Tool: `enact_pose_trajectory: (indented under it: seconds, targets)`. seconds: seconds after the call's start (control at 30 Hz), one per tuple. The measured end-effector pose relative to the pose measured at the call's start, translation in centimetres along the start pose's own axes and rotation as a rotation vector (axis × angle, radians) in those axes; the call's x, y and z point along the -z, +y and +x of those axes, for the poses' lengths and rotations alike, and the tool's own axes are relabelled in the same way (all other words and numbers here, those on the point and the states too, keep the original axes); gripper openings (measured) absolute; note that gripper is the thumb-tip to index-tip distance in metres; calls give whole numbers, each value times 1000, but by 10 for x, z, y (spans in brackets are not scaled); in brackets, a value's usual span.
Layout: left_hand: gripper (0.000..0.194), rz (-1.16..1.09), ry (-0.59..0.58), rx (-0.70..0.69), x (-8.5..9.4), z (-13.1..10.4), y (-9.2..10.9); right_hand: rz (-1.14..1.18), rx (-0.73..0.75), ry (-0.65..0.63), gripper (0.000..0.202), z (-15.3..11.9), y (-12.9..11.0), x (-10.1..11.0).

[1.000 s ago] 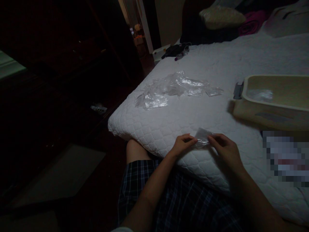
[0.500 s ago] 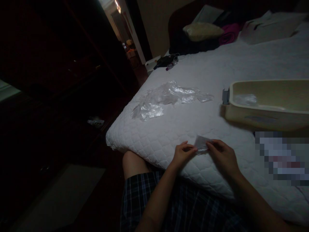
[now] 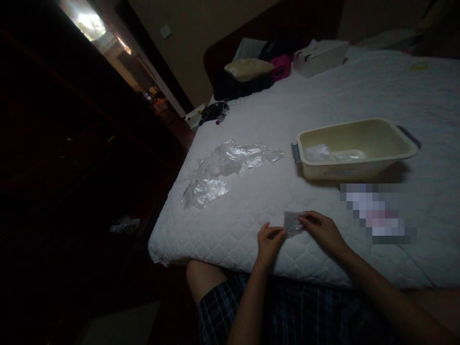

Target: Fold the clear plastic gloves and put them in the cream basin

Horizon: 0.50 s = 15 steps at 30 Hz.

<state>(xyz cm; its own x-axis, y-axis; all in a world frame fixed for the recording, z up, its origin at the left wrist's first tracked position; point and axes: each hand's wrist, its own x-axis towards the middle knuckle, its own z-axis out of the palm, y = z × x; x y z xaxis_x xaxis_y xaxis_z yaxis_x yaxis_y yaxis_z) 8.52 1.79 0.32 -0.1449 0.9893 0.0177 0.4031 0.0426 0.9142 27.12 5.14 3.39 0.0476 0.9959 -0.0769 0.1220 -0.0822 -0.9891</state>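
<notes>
A small clear plastic bag [image 3: 293, 224] is stretched between my two hands, just above the edge of the white quilted bed [image 3: 251, 206]. My left hand [image 3: 270, 242] pinches its left side between thumb and fingertips. With thumb and forefinger, my right hand [image 3: 323, 232] grips the upper right of the same bag. Beyond my hands, to the left, lies a loose spread of clear plastic bags [image 3: 230, 163]. A cream plastic tub [image 3: 345, 170] with grey handles stands farther back on the right and has some clear plastic inside.
A blurred-out flat item [image 3: 373, 213] lies right of my hands, with a thin cord [image 3: 417, 266] near it. At the back are a pale pillow-like bundle [image 3: 247, 69], a pink roll [image 3: 281, 67] and a white box [image 3: 319, 57]. Dark floor borders the bed's left.
The view has swung right, so the whole tub now shows. Both hands still hold the small bag, which has turned slightly and looks more upright.
</notes>
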Motion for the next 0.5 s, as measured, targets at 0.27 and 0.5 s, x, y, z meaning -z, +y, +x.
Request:
enact_pose_trajectory:
  seconds: [0.27,0.5]
  targets:
    - [10,-21,5,4,-2,-2,1,-86,73,9,44,29,-44,46]
    - [14,71,81,-58,-5,-2,-6,-187,182,340,53,82,-109,147]
